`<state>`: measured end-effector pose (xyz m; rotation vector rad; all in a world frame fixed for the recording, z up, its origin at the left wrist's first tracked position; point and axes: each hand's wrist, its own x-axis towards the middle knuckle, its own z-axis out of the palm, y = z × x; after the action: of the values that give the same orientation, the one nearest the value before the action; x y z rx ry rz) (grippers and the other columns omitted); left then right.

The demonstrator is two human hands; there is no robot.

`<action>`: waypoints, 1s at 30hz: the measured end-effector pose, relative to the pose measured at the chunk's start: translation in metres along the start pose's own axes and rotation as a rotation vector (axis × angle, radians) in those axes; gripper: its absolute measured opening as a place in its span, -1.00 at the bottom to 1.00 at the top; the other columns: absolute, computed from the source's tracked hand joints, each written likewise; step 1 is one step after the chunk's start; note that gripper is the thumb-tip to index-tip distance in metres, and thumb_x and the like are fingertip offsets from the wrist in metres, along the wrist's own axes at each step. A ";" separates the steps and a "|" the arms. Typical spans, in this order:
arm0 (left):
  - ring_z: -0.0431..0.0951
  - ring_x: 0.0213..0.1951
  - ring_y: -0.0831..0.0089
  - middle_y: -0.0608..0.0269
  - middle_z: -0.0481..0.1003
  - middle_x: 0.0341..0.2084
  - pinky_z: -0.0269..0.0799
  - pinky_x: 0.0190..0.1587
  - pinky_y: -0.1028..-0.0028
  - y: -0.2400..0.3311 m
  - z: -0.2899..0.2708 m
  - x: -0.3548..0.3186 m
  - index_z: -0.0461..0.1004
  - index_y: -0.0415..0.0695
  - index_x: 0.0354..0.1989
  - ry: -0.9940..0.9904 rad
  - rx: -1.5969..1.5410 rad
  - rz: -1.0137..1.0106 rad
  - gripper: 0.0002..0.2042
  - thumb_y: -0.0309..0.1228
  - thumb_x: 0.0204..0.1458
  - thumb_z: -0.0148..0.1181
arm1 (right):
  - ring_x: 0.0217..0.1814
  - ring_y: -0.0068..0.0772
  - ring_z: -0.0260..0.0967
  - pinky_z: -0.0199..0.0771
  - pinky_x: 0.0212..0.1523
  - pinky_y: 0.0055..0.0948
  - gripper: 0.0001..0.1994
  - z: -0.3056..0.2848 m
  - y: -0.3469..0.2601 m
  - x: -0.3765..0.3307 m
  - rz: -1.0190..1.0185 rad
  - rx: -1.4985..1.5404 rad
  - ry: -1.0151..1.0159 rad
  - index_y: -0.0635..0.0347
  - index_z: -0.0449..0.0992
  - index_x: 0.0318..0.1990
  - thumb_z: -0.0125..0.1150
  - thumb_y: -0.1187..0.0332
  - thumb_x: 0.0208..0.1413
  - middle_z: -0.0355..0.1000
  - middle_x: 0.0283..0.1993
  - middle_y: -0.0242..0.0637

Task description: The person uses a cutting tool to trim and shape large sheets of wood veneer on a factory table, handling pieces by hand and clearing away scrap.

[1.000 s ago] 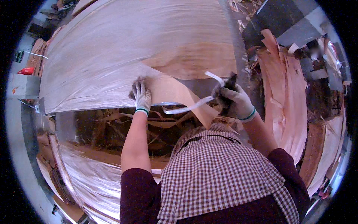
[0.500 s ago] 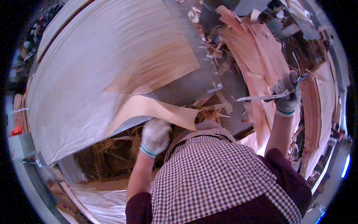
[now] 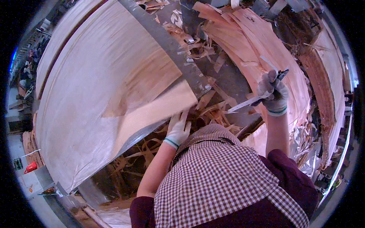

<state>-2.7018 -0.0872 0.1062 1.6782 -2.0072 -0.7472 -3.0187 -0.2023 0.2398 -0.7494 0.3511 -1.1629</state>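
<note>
- Left hand [image 3: 178, 129] in a white glove, fingers spread pretty flat against the near edge of a loose wood sheet [image 3: 152, 114] — pressing on it, not curled round it.
- That sheet lies on top of a big pale stack of wood sheets [image 3: 87, 95] on the desk [image 3: 167, 41], one corner poking out over the edge.
- Right hand [image 3: 273, 93], gloved too, is up off to the right, fingers closed tight around a dark-handled knife [image 3: 282, 73] and a long thin strip [image 3: 245, 104] of wood.
- Behind it — a pile of reddish sheets [image 3: 262, 49].
- Scraps [image 3: 197, 45] are scattered along the desk.
</note>
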 end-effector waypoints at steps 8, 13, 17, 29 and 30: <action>0.46 -0.03 0.15 0.03 0.47 -0.10 0.32 0.07 0.34 0.010 0.038 0.002 0.41 -0.16 0.00 -0.569 -0.305 0.051 -0.67 -0.32 0.08 0.01 | -0.39 -0.47 0.29 0.27 -0.41 -0.55 -0.86 0.001 -0.001 -0.005 0.099 -0.472 0.132 0.21 0.46 -0.29 0.21 0.43 -0.03 0.36 -0.11 -0.21; 0.46 -0.09 0.38 0.15 0.47 -0.15 0.32 0.01 0.45 0.053 -0.011 0.019 0.44 -0.23 -0.04 -0.298 -0.660 -0.077 -0.72 -0.48 0.06 0.07 | -0.24 -0.61 0.34 0.33 -0.19 -0.59 -0.85 0.015 0.025 0.005 0.463 -0.638 0.050 0.26 0.46 -0.21 0.16 0.45 0.06 0.43 -0.25 -0.42; 0.41 -0.08 0.48 0.25 0.43 -0.14 0.28 0.02 0.51 0.074 -0.028 0.034 0.41 -0.26 0.00 -0.174 -1.114 -0.252 -0.70 -0.47 0.07 0.09 | -0.23 -0.72 0.29 0.34 -0.19 -0.63 -0.78 0.019 0.070 0.003 0.524 -0.490 0.003 0.24 0.45 -0.09 0.15 0.42 0.11 0.42 -0.27 -0.56; 0.42 -0.51 0.60 0.34 0.48 -0.48 0.39 -0.43 0.60 0.034 -0.093 0.089 0.52 -0.24 -0.23 0.569 -1.284 -0.422 -0.84 -0.45 0.08 0.12 | -0.23 -0.47 0.43 0.39 -0.12 -0.46 -0.59 0.012 0.111 -0.006 0.629 -1.174 -0.103 0.26 0.43 -0.02 0.24 0.21 0.01 0.50 -0.23 -0.14; 0.41 -0.52 0.61 0.35 0.47 -0.49 0.36 -0.45 0.62 0.008 -0.101 0.104 0.53 -0.24 -0.23 0.584 -1.300 -0.421 -0.84 -0.45 0.08 0.13 | -0.24 -0.48 0.42 0.39 -0.13 -0.46 -0.59 0.002 0.119 -0.011 0.715 -1.075 -0.035 0.28 0.44 -0.04 0.25 0.21 0.00 0.50 -0.23 -0.16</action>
<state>-2.6635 -0.2019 0.1865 1.2048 -0.4568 -1.1449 -2.9388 -0.1685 0.1583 -1.4037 1.1485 -0.2027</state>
